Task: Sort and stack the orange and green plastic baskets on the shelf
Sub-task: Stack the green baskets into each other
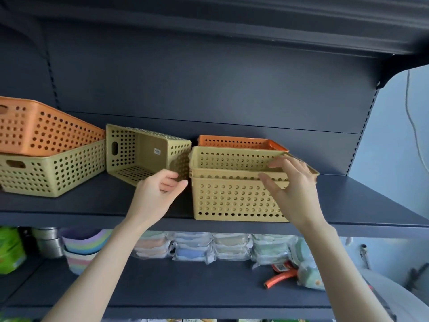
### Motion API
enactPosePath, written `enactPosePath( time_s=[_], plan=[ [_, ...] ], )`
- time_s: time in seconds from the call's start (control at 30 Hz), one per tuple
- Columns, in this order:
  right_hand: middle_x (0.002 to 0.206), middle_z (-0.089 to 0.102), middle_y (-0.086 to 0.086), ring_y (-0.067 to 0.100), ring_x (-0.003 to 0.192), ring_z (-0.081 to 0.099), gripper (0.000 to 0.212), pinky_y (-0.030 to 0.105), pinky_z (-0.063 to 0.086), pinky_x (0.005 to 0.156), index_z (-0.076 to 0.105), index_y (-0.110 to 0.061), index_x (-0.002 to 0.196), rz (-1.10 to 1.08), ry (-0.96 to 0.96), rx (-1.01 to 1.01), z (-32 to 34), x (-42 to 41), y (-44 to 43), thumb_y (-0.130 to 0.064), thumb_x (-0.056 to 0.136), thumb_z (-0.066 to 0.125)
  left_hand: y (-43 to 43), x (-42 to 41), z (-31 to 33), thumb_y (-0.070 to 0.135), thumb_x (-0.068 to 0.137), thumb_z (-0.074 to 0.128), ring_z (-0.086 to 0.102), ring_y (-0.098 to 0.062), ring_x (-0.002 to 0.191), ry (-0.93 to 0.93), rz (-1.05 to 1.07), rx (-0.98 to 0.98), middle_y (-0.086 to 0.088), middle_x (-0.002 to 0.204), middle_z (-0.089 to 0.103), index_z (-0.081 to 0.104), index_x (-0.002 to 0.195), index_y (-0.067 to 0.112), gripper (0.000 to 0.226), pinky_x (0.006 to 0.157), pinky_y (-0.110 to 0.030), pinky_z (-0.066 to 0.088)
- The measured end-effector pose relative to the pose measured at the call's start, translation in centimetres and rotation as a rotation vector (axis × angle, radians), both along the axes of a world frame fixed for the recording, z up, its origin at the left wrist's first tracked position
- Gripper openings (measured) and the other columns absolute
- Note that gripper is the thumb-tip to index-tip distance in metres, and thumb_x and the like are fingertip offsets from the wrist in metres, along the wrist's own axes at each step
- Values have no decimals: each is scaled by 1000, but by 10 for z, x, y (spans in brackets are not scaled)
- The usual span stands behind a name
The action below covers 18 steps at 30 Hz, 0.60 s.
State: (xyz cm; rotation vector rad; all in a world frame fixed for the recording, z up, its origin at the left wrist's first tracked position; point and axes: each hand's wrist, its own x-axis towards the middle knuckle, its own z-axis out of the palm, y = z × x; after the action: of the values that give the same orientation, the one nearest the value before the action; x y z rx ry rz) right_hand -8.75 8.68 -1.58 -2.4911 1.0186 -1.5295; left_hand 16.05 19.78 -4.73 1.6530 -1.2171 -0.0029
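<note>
Two nested yellow-green perforated plastic baskets [236,201] are seen upright on the dark shelf [92,205], long axes running nine to three o'clock. Their upper rim is touched by the spread right hand [294,182]. The left hand [157,194], fingers curled, is held at five o'clock of a tipped green basket [144,154]; whether it grips cannot be told.

We are looking at a dark shelf [81,205] bearing a left green basket [53,173], a tipped green basket [139,154] in the middle, and a green stack [232,201] on the right.
</note>
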Motion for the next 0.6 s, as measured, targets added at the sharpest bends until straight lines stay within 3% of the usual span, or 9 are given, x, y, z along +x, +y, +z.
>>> enactPosePath(
  time_s=[0.23,0.37,0.5,0.6],
  plan=[
    [100,68,-3,8,94,60,17,18,45,80,66,-11,101,214,-58,-8,8,103,51,-23,90,62,18,88,-20,23,86,65,64,0,81,25,60,-43,11,83,70,70,88,19,7,68,-4,43],
    [99,66,-2,13,88,62,18,26,51,79,63,-12,105,237,-111,35,0,169,69,-20,89,62,18,148,-27,21,87,63,63,-3,84,40,71,-37,6,88,69,68,93,17,8,78,-20,48],
    [125,57,2,18,112,56,37,37,48,96,50,-11,126,160,-89,165,-19,221,72,-21,91,59,8,201,-30,19,88,64,62,-17,99,94,90,-22,-4,108,66,62,111,9,25,84,-24,42],
    [139,46,6,22,125,46,53,34,40,105,37,-10,137,90,-86,255,-32,249,70,-21,91,59,-8,232,-25,28,90,61,51,-24,120,128,105,93,-8,132,54,48,130,10,46,94,-32,40]
  ],
)
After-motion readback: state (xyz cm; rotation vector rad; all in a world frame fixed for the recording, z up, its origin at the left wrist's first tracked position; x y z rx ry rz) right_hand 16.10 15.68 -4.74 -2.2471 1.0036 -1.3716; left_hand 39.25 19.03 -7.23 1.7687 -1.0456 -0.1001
